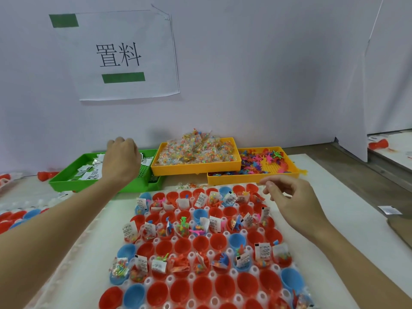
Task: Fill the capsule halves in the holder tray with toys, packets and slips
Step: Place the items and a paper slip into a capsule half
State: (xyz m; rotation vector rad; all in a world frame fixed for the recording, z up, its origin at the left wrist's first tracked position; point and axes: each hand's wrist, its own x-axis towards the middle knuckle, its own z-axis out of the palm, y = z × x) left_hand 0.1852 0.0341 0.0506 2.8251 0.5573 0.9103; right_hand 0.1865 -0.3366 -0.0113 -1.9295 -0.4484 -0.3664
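Reaching into the green slip bin [66, 177] — left hand [121, 156], grip hidden — right hand [292, 197] loose.

white table [334, 197], holder tray [276, 269] of red and blue cups at centre, green bin [66, 181], two yellow bins [196, 169] along back wall, loose slip [389, 210] at right

Left hand [121, 158] is hiding its fingertips and some slips [89, 172] in the green tray [66, 182]; holder tray [211, 248] is running off the near edge; slip print is blurring.
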